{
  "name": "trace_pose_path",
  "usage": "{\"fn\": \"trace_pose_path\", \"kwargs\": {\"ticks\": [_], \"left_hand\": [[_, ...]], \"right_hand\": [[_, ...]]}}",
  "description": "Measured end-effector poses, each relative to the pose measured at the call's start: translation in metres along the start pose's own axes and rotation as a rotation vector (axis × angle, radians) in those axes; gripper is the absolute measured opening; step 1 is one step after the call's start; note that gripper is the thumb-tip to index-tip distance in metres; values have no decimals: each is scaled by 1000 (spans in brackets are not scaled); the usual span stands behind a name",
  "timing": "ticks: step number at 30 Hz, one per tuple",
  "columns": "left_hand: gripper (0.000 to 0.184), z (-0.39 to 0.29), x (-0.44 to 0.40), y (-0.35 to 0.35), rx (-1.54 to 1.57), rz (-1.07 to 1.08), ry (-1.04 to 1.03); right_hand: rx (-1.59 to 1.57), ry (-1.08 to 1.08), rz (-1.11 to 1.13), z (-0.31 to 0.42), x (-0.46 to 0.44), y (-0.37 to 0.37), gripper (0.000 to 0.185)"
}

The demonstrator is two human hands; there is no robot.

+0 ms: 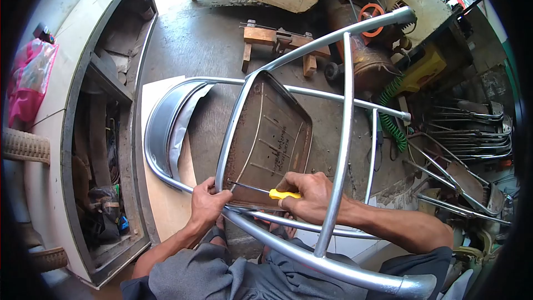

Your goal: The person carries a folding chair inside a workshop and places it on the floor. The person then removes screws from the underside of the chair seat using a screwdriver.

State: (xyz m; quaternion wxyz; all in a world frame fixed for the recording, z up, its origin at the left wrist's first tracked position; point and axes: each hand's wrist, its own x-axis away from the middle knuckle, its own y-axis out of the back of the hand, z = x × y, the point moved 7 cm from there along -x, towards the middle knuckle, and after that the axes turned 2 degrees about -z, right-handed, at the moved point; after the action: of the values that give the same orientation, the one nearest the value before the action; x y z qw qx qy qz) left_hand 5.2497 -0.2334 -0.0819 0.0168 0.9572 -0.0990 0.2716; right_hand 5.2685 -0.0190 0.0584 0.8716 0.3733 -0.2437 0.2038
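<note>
A metal-framed chair (343, 128) lies tipped over in front of me, its tubular legs pointing right. The brown underside of its seat (277, 139) faces me and bears dark handwriting. My right hand (311, 194) is closed around the yellow handle of a screwdriver (284, 194). The screwdriver's thin shaft runs left to the seat's lower left corner. There my left hand (210, 203) is closed on the frame tube, fingers wrapped at the seat's edge. The curved grey backrest (169, 116) is at the left, over a pale board (166, 194).
An open-fronted cabinet (72, 122) runs along the left. Behind the chair are a wooden stand (261, 36) and a rusty tank machine (366, 58) with a green coiled hose (391, 111). Stacked metal chair frames (472, 130) fill the right side.
</note>
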Motion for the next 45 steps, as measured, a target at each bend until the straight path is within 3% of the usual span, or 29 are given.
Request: {"fn": "trace_pose_path", "kwargs": {"ticks": [3,5,6,7,9,10,11,13,15,17,19,21,24,25,27,28,30,33,35,36,37,38,41,43,45], "left_hand": [[31,-3,-5,4,-74,27,-20],[35,-8,-7,5,-303,107,21],[52,-11,-10,5,-374,147,60],[52,-19,-18,3,-379,147,44],[68,-49,-42,-5,-81,141,-100],[76,-63,-62,-11,-100,180,-142],[85,-78,-89,-18,-121,218,-182],[86,-121,-126,-42,-212,280,-134],[63,-129,-193,-58,-240,260,-233],[50,-133,-222,-74,-229,381,-77],[42,-131,-236,-80,-214,371,-78],[35,-133,-231,-82,-208,354,-73],[27,-150,-206,-81,-371,175,-184],[27,-140,-228,-78,-429,174,-189],[27,-142,-226,-78,-425,148,-167],[27,-148,-217,-77,-439,142,-171],[28,-160,-198,-83,-480,75,-182],[29,-150,-221,-78,-537,101,-171],[33,-145,-232,-78,-561,132,-157],[35,-146,-225,-77,-562,68,-173],[37,-152,-214,-77,-560,4,-191],[42,-162,-201,-75,-697,-140,-270],[42,-176,-184,-79,-847,-252,-383],[37,-181,-183,-83,-885,-235,-366],[34,-179,-193,-81,-993,-245,-388]], "right_hand": [[17,-10,-5,-16,6,3,42],[184,190,-122,-6,31,24,42],[282,128,-134,-6,44,35,41],[291,83,-231,-11,59,50,43],[326,-33,-410,-31,87,75,42],[325,-28,-420,-38,97,78,42],[247,-87,-593,-49,113,92,39],[152,-120,-920,-73,144,110,34],[77,-254,-1057,-101,177,119,33],[-54,-261,-1241,-142,205,119,31],[-133,-327,-1247,-190,228,114,31],[-478,-462,-1268,-248,238,91,33],[-577,-497,-1327,-324,213,40,32],[-212,-527,-1202,-340,199,33,30],[175,-324,-1045,-314,176,34,30],[160,-319,-1048,-309,166,31,30],[121,-532,-1164,-307,160,29,22],[-340,-412,-1188,-251,169,48,24],[-369,-328,-1216,-235,155,64,30],[-238,-331,-1215,-222,147,77,30],[-84,-483,-1192,-233,130,82,32],[29,-397,-1357,-229,123,90,34],[253,-414,-1483,-245,92,111,34],[-842,-447,-876,-267,54,93,36],[-875,-492,-887,-250,62,93,30]]}}
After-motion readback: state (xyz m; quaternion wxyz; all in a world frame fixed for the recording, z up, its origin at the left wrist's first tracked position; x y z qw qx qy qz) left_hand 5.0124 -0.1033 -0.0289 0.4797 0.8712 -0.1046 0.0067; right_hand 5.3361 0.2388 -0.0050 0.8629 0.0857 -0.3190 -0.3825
